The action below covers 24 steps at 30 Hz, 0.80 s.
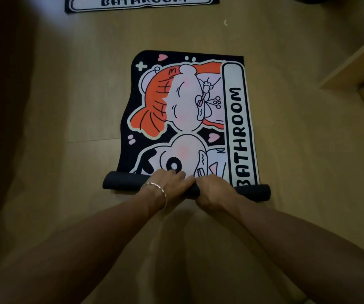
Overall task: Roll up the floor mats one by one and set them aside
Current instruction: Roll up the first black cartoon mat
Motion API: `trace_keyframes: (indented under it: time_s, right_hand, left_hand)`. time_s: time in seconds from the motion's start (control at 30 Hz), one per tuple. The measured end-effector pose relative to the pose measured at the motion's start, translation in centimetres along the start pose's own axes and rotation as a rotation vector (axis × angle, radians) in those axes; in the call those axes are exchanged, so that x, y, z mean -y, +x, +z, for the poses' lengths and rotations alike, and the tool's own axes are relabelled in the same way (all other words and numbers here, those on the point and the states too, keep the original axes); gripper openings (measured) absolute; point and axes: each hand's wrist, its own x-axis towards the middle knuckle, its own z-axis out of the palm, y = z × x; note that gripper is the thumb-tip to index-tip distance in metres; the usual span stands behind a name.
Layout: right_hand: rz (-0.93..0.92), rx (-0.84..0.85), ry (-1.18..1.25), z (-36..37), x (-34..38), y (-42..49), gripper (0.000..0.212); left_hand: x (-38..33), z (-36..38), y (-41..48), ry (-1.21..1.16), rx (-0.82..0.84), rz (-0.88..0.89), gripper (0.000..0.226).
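Note:
A black floor mat [185, 106] with an orange-haired cartoon and the word BATHROOM lies flat on the wooden floor in front of me. Its near end is wound into a dark roll [119, 183] lying across the floor. My left hand [170, 183], with a thin bracelet at the wrist, and my right hand [211, 189] both press on the middle of that roll, side by side, fingers curled over its top. A second mat [141, 3] with the same BATHROOM lettering lies flat at the far edge of the view, partly cut off.
A light wooden board or furniture edge [352, 64] rises at the right. A dark object [308, 0] sits at the top right corner. A small white scrap [225, 23] lies on the floor beyond the mat. Deep shadow covers the left side.

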Motion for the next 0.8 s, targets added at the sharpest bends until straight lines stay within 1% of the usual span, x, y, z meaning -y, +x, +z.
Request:
trace_keyframes:
  time_s: [0.03,0.1,0.17,0.23,0.3,0.33,0.4,0.47,0.53,0.6,0.73,0.8]
  right_hand:
    - [-0.006,0.006,0.015,-0.2,0.0,0.1,0.018]
    - [-0.033,-0.031,0.006,-0.2,0.1,-0.1,0.016]
    - [-0.086,-0.126,-0.073,0.2,0.3,-0.3,0.022]
    - [-0.109,-0.172,-0.087,0.8,0.2,-0.4,0.029]
    - [-0.039,-0.106,0.034,0.5,0.1,-0.4,0.029]
    - [-0.004,-0.063,0.098,0.2,0.0,-0.3,0.026]
    - [0.023,-0.015,0.150,-0.5,-0.1,-0.1,0.024]
    - [-0.008,-0.043,0.100,-0.6,0.2,-0.3,0.027]
    - [-0.065,-0.125,-0.011,-0.1,0.5,-0.5,0.032]
    - [-0.077,-0.160,-0.048,0.2,0.5,-0.6,0.032]
    - [0.006,0.024,0.078,-1.0,0.0,-0.1,0.032]
    - [-0.035,0.009,0.051,-1.1,0.1,0.0,0.031]
  left_hand:
    - [0.0,0.3,-0.1,0.007,-0.015,-0.015,0.031]
    - [0.1,0.2,0.1,-0.018,0.034,-0.063,0.024]
    - [0.4,-0.4,0.8,-0.070,0.132,-0.067,0.021]
    - [0.6,-1.1,1.3,-0.135,0.189,-0.047,0.027]
    - [0.6,-1.4,1.1,-0.137,0.146,-0.024,0.036]
    - [0.6,-1.3,0.9,-0.108,0.099,-0.013,0.040]
    - [0.4,-0.6,0.5,-0.030,0.024,0.005,0.042]
    - [0.3,-0.3,0.4,-0.007,0.026,-0.029,0.035]
    - [0.5,-0.6,0.7,-0.029,0.065,-0.086,0.028]
    - [0.5,-0.8,1.1,-0.037,0.077,-0.097,0.026]
    - [0.4,-0.6,0.7,0.015,0.014,-0.049,0.034]
    - [0.5,-0.6,0.4,0.010,0.038,-0.067,0.031]
